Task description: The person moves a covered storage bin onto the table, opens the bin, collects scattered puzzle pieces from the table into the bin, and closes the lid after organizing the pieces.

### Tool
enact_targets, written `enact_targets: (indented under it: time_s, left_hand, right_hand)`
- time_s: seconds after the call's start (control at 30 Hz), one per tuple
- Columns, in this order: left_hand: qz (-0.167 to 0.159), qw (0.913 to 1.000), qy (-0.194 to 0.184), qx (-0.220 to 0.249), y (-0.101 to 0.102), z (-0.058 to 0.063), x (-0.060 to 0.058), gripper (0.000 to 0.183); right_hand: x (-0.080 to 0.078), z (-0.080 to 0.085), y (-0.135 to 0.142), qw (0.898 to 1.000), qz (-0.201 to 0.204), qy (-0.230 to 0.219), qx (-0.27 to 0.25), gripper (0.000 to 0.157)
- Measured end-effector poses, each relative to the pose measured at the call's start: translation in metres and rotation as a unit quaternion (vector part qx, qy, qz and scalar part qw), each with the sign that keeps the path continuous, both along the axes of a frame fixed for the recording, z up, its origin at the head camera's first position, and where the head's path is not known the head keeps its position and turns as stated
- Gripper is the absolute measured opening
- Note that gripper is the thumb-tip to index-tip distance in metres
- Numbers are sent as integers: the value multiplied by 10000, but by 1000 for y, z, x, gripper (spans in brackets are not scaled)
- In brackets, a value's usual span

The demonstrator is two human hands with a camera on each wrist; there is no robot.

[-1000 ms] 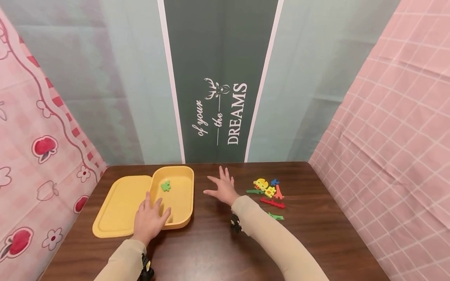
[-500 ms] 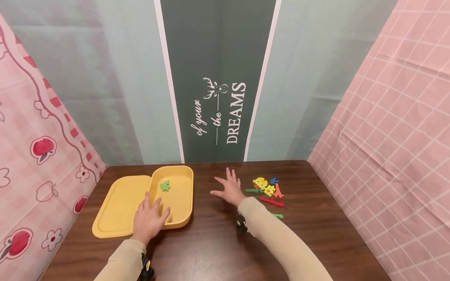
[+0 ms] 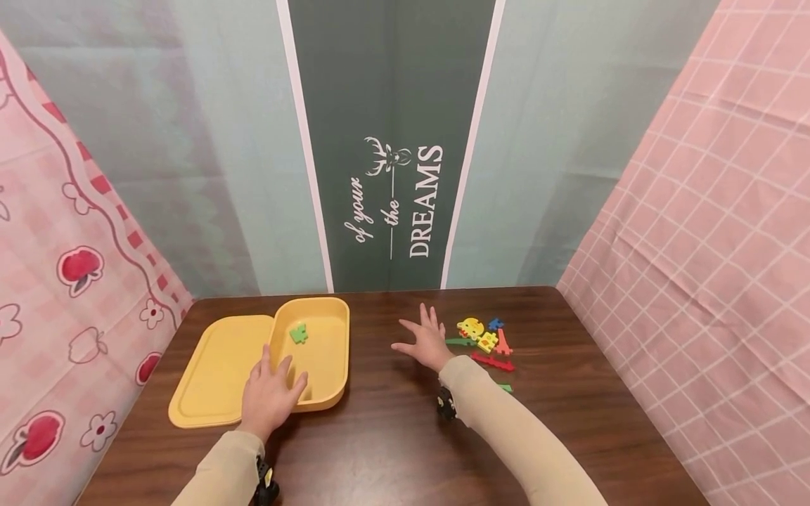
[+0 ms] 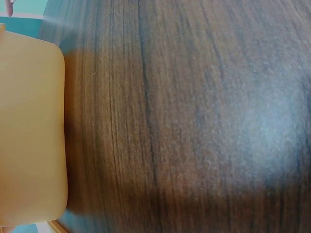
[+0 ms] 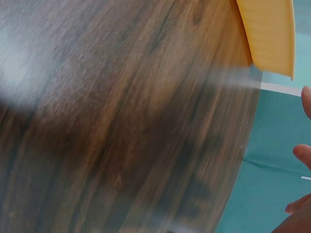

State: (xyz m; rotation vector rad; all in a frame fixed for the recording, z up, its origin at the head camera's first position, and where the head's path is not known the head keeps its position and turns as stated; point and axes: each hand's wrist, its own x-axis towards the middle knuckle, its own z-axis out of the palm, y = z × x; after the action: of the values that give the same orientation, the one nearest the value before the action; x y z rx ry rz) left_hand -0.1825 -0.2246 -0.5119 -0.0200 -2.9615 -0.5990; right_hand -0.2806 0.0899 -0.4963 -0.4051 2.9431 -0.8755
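Green piece (image 3: 299,334) inside box (image 3: 325,365) shows in head view only.

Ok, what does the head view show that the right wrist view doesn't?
Only the head view: left hand, flat yellow lid, green piece inside the yellow box, loose coloured pieces.
Only the right wrist view: no extra thing, just a closer look at the box's outer wall.
Both: the box, right hand, brown table and green backdrop.

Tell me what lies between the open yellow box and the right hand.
Bare brown tabletop lies between the yellow box and the right hand, as the head view shows.
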Motion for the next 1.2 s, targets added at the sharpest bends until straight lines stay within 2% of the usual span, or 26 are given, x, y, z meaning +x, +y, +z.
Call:
enact_targets:
  time_s: [0.23, 1.2]
  left_hand:
    - [9, 10000, 96, 19, 0, -2, -1, 64]
    - [-11, 10000, 30, -23, 0, -1, 0, 63]
  right_hand:
    - [-1, -1, 8, 10000, -85, -9, 12, 62]
    - [3, -3, 51, 9989, -414, -3, 236, 65]
